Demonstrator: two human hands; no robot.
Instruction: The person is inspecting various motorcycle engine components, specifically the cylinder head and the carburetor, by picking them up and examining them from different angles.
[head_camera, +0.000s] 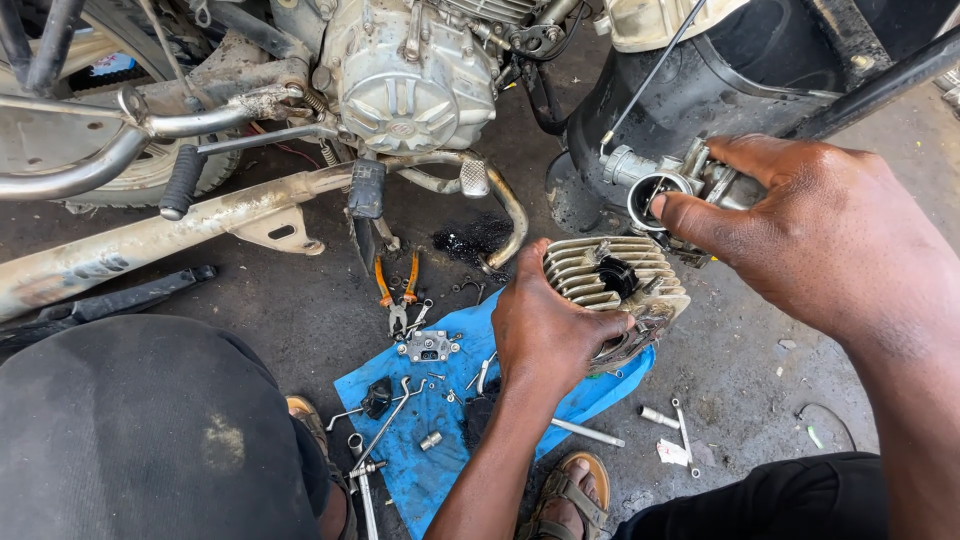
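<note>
**Both hands on engine parts, over blue cloth on the floor**

Left hand (548, 335) is clamped on a finned cylinder head (612, 285), fingers curled over its near edge, holding it tilted just above the blue cloth (410, 470). Right hand (820, 235) is up and to the right of the left, wrapped around a carburettor (680, 180), w/ thumb tip at its round opening. The carb sits just above the head; can't tell whether they touch.

Below and left of the left hand, on the cloth: a small metal bracket (428, 346), loose bolts and pins, a black rubber piece (377, 396). Orange-handled pliers (398, 290) lie further left and up, on the concrete floor just off the cloth edge. A dark oil patch (470, 238) is above the left hand, by the motorcycle engine (410, 70). Right of the left wrist, below the right hand, a few pins (660, 417) lie on bare floor.

Risks, as I judge them:
- Head is held one-handed at its edge and looks greasy. A slip would drop it onto the small parts and scatter or bend them.
- Floor is gritty and the carb mouth is open, so dirt could get in if it's set down there.
- Loose bits near the cloth edge could roll off and get lost.
- Oil patch is near; hands may get slick.
</note>
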